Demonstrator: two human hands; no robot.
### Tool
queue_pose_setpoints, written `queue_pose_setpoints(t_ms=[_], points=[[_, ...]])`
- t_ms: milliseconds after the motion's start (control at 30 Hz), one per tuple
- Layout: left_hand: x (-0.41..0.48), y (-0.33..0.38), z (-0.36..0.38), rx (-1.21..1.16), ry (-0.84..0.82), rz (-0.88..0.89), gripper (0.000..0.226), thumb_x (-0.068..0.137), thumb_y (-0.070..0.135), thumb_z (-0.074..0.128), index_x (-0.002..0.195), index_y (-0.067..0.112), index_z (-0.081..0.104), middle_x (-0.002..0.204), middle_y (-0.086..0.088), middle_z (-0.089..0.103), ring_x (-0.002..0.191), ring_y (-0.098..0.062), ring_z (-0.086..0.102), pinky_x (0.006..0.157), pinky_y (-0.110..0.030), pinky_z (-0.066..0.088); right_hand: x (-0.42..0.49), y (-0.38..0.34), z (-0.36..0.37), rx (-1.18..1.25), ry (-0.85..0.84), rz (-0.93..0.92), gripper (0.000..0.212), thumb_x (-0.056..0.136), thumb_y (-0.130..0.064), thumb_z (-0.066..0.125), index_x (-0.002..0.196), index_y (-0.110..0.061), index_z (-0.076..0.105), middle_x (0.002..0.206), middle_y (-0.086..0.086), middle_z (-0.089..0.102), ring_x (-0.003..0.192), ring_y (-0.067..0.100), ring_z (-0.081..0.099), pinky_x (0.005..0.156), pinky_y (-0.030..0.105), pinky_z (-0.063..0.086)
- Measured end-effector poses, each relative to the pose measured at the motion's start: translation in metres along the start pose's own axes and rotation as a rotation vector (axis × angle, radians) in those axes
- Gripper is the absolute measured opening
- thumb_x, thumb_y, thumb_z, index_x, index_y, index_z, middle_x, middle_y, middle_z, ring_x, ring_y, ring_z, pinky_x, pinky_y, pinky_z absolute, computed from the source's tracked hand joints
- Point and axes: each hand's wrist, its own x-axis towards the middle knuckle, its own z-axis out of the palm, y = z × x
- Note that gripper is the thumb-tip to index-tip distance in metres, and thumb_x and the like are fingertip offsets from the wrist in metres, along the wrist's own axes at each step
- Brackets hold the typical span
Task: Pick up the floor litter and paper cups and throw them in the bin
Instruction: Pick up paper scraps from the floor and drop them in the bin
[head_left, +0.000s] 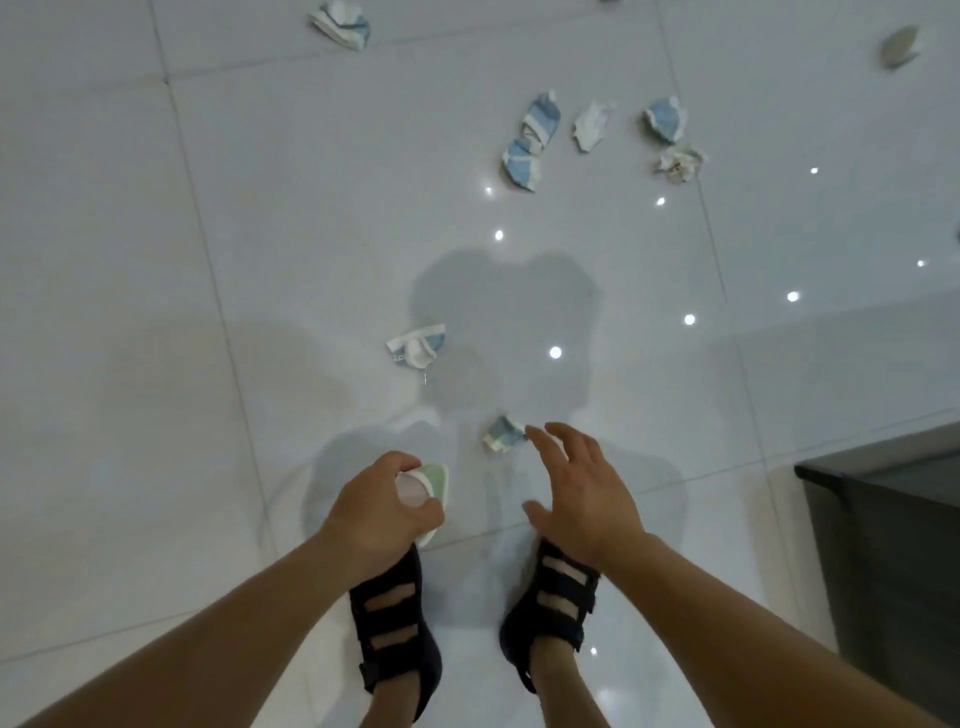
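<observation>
My left hand grips a crushed green-and-white paper cup above my left foot. My right hand is open with fingers spread, its fingertips just right of a small crumpled blue-and-white cup on the floor. Another crushed cup lies further ahead. A cluster of crumpled cups and paper lies at the far middle, with more pieces to its right. One more crushed cup sits at the top edge. A dark grey bin stands at the right edge.
The floor is glossy white tile with ceiling-light reflections. My feet in black strapped sandals stand below my hands. A pale flattened piece lies at the far right.
</observation>
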Motion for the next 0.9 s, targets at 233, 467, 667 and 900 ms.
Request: queue_pose_setpoints(t_ms=[233,467,667,900], points=[[0.084,-0.046,0.024,-0.004,0.097,-0.026,0.052,0.077,0.029,0.075,0.123,0.027,0.052,0.112,0.004,0.057,0.091,-0.015,0.053,0.068,-0.021,0.036,0.099,0.033,0.074,-0.124,-0.125,0.031,0.077,0.088,-0.049,0.061,0.150,-0.033,0.018,0.158,0.001,0.013,0.141,0.027,0.021,0.104,0.044,0.043],[0.120,-0.064,0.043,0.020,0.101,-0.013,0.053,0.075,0.032,0.074,0.123,0.029,0.052,0.109,0.006,0.057,0.090,-0.011,0.053,0.064,-0.015,0.036,0.118,0.038,0.128,-0.161,-0.051,0.019,0.042,0.093,-0.036,0.054,0.131,-0.018,0.049,0.135,0.009,0.038,0.114,0.029,0.039,0.081,0.036,0.050],[0.085,-0.039,0.012,-0.012,0.121,-0.015,0.054,0.076,0.030,0.075,0.125,0.028,0.052,0.114,0.003,0.057,0.096,-0.015,0.053,0.076,-0.022,0.038,0.094,0.021,0.084,-0.043,-0.104,0.009,0.052,0.092,-0.040,0.056,0.138,-0.022,0.041,0.137,0.004,0.034,0.118,0.022,0.041,0.085,0.028,0.049],[-0.031,0.041,-0.103,0.017,0.157,0.138,0.060,0.082,0.037,0.069,0.135,0.027,0.043,0.128,0.005,0.049,0.104,-0.009,0.048,0.085,-0.019,0.037,0.044,-0.069,-0.085,-0.025,-0.008,-0.027,0.055,0.090,-0.042,0.058,0.140,-0.026,0.040,0.138,-0.003,0.033,0.119,0.016,0.044,0.082,0.024,0.049]])
